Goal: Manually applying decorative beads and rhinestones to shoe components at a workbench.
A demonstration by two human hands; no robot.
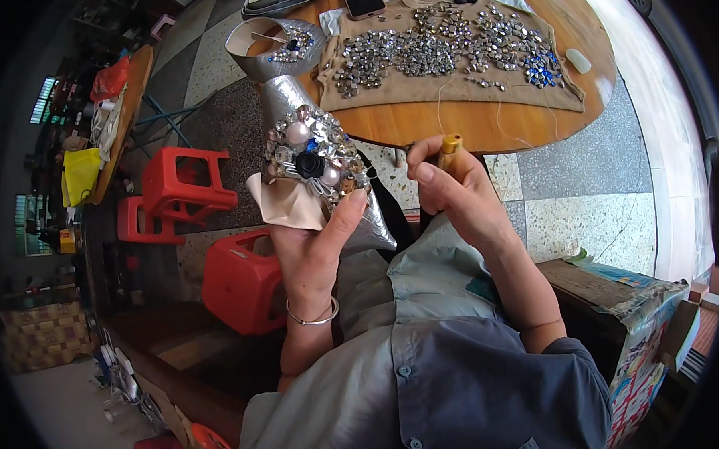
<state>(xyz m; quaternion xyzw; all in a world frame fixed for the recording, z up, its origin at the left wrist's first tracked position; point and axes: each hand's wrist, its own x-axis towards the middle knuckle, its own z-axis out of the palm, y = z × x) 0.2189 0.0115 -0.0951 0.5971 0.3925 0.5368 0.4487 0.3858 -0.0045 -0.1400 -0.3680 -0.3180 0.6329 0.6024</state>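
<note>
Fingers of left hand (316, 242) clamped round silver fabric piece (316, 158) crusted with beads and gems, thumb pressed on its right edge, cream backing flap beneath. Right hand (454, 192) pinched shut on small yellow tool (450, 146), held just off near edge of round wooden table (451, 128). Further in on tabletop: tan cloth (450, 88) spread with clear and blue gems. Phone (363, 0) at far edge. Red plastic stools (185, 184) on floor, left.

I see my grey-blue button-up shirt (430, 382) with short sleeves and small round buttons down the front, and a thin silver metal bangle (313, 316) round my left wrist.
</note>
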